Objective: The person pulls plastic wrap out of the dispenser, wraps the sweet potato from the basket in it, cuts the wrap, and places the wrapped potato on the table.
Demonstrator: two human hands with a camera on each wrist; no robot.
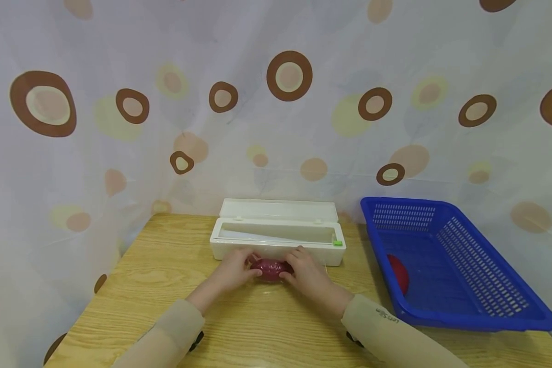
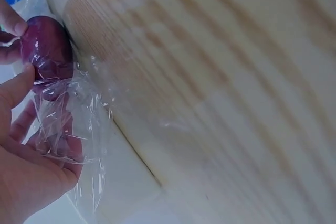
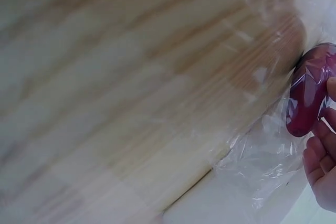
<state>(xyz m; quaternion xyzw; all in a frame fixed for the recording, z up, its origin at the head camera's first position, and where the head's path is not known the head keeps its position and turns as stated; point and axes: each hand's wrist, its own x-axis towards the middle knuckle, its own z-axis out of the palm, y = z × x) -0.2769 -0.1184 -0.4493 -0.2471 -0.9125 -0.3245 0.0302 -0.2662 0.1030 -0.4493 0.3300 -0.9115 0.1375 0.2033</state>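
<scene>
A smooth, oval, purple-red vegetable-like thing [image 1: 271,270] lies between both hands, wrapped in clear plastic film [image 2: 86,129]. My left hand [image 1: 233,268] grips its left end, thumb on the near side, with crumpled film hanging over the fingers. At the other end, my right hand [image 1: 307,273] holds it with thumb and fingers; in the right wrist view only part of this hand [image 3: 324,166] shows at the edge. Just behind the hands stands a long white cling film box [image 1: 276,250], its lid [image 1: 278,209] raised. A bright green slider [image 1: 338,243] sits at the box's right end.
To the right stands a blue plastic basket [image 1: 483,322] with perforated sides, and a red rounded thing [image 1: 399,274] lies inside by its left wall. Everything rests on a wood-grain table [image 1: 165,255]. A patterned curtain [image 1: 257,128] hangs behind it.
</scene>
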